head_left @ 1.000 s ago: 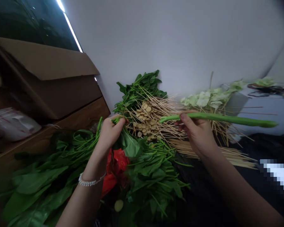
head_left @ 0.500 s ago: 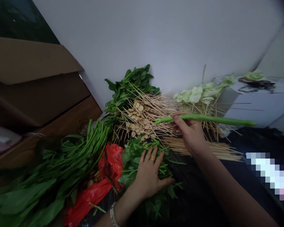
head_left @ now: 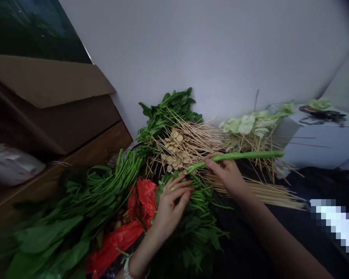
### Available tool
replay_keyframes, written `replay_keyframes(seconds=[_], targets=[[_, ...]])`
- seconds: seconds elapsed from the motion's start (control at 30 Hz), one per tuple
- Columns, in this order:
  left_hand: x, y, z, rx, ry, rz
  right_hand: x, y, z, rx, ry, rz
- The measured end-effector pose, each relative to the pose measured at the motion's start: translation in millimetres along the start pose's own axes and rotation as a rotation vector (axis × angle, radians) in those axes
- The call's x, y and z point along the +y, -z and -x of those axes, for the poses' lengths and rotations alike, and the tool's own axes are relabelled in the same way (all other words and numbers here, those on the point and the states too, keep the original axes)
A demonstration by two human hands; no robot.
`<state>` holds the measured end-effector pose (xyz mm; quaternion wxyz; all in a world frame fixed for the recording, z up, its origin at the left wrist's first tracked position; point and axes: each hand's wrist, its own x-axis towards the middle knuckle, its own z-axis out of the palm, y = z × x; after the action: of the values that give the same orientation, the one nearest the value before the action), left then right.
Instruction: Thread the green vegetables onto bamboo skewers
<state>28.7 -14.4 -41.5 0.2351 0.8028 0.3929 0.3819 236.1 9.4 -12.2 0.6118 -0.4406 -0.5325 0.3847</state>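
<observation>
My right hand [head_left: 229, 175] pinches a skewer wrapped in green leaf stems [head_left: 235, 157], held almost level with its long end pointing right. My left hand [head_left: 171, 201] rests with fingers stretched out on a heap of loose green leaves [head_left: 197, 221] in front of me, fingertips close to the skewer's near tip. Just behind the hands lies a pile of bamboo skewers with round tan slices [head_left: 176, 149] threaded on them. Bare bamboo sticks [head_left: 267, 192] lie in a bundle to the right of my right hand.
A large bunch of long-stemmed greens [head_left: 84, 197] fills the left side, with a red plastic bag [head_left: 133, 217] beside it. Skewers of pale cabbage [head_left: 253, 126] lie at the back right. A cardboard box [head_left: 52, 100] stands at the left, against a white wall.
My left hand let go of the stem it pinched up high, dropped onto the leaf heap, then lifted its fingers toward the skewer. My right hand lowered the green skewer leftward.
</observation>
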Motion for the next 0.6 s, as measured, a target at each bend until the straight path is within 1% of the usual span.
replay_keyframes(seconds=[0.07,0.1,0.13,0.17,0.2,0.27,0.3,0.37,0.4,0.43,0.47,0.5,0.53,0.6], targets=[[4,7.3,-8,0.175,0.018,0.018,-3,-3,3,-0.044,-0.023,0.038],[5,8.4,-12,0.231,0.033,0.013,-3,-5,5,-0.073,-0.026,0.047],[7,7.9,-16,0.249,0.047,0.002,-4,-7,7,-0.104,-0.024,0.047],[8,6.4,-19,0.228,0.06,-0.013,-4,-10,9,-0.14,-0.018,0.036],[9,4.2,-21,0.174,0.071,-0.028,-5,-12,11,-0.179,-0.014,0.021],[11,1.2,-24,0.023,0.108,-0.023,-5,-16,14,-0.256,-0.017,0.008],[11,1.6,-24,-0.05,0.139,0.018,-6,-16,16,-0.298,-0.026,0.014],[11,8.6,-21,-0.183,0.222,0.207,-8,-14,19,-0.395,-0.051,0.029],[10,15.4,-17,-0.238,0.271,0.34,-10,-11,19,-0.448,-0.064,0.03],[10,24.2,-12,-0.265,0.319,0.478,-12,-8,19,-0.492,-0.075,0.022],[10,34.6,-6,-0.261,0.359,0.611,-14,-4,18,-0.511,-0.083,0.023],[10,46.4,1,-0.217,0.39,0.726,-16,-1,17,-0.529,-0.091,0.033],[11,59.2,9,-0.124,0.399,0.83,-18,2,16,-0.537,-0.097,0.047],[11,87.7,26,0.068,0.343,1.019,-20,7,13,-0.538,-0.101,0.076]])
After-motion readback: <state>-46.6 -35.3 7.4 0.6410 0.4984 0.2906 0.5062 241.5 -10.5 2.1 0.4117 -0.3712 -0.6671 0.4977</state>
